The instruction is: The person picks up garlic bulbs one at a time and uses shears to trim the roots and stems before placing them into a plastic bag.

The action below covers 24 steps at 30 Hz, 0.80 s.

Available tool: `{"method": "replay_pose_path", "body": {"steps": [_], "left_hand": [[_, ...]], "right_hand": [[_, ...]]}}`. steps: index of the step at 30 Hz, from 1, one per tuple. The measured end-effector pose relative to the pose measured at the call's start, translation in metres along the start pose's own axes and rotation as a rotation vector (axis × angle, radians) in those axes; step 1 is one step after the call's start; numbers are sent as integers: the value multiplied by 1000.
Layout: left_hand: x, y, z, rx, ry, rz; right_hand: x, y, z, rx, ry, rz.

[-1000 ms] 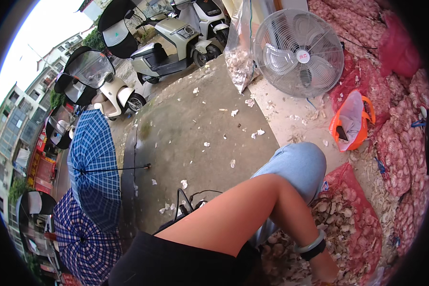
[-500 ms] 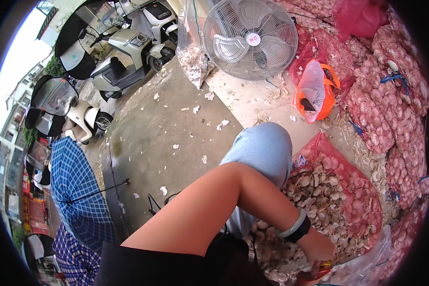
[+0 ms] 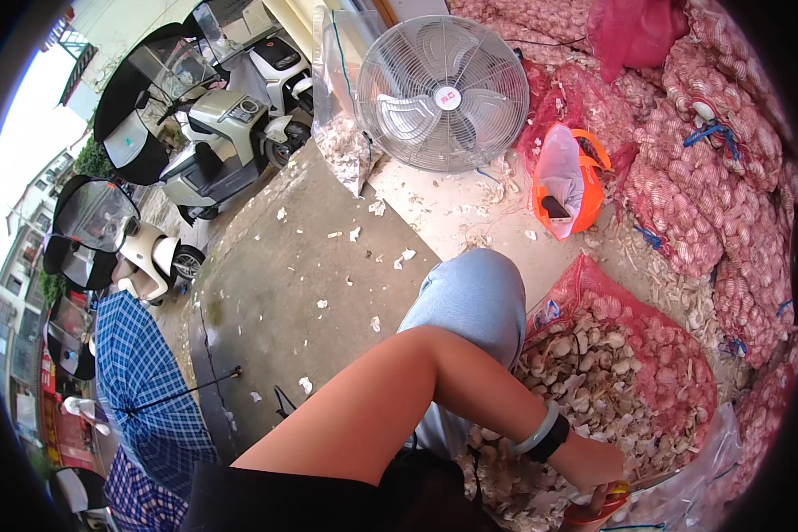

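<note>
My left hand (image 3: 592, 465), with a pale bangle and a black band at its wrist, reaches down at the lower right. Its fingers close around a red-orange handled tool (image 3: 594, 510) with a yellow part; a thin grey edge runs out to the right of it, and its exact kind is too hidden to tell. Under and beside the hand lies a heap of garlic bulbs and dry skins (image 3: 585, 372), spilling over an opened red mesh sack (image 3: 683, 372). A clear plastic sheet (image 3: 705, 465) is next to the hand. My right hand does not show.
Stacked mesh sacks of garlic (image 3: 683, 204) line the right side. A floor fan (image 3: 443, 93) and an orange bag (image 3: 569, 182) with a phone in it stand ahead. My denim-covered knee (image 3: 465, 297) is beside the heap. Left are blue checked umbrellas (image 3: 146, 381) and parked scooters (image 3: 221, 142).
The whole view has shifted slightly, so fan, bag and scooters sit lower and further left. My left hand stays at the heap's lower edge, still closed on the red-orange handled tool.
</note>
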<state>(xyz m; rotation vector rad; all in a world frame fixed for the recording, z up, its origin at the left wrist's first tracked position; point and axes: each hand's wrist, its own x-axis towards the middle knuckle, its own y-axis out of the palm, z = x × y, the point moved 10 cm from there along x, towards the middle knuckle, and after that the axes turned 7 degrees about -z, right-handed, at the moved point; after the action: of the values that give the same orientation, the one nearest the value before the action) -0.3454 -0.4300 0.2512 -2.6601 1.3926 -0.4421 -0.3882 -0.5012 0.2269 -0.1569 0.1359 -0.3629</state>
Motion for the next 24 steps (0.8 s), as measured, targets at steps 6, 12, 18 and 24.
{"method": "replay_pose_path", "body": {"steps": [6, 12, 18, 24], "left_hand": [[1, 9, -1, 158, 9, 60], [-13, -10, -21, 267, 53, 32], [-3, -2, 9, 243, -215, 159], [10, -10, 5, 419, -237, 277]], "right_hand": [[-9, -5, -3, -9, 57, -15], [-15, -7, -51, 31, -10, 53], [-6, -10, -41, 207, 152, -66], [5, 0, -41, 335, 276, -83]]}}
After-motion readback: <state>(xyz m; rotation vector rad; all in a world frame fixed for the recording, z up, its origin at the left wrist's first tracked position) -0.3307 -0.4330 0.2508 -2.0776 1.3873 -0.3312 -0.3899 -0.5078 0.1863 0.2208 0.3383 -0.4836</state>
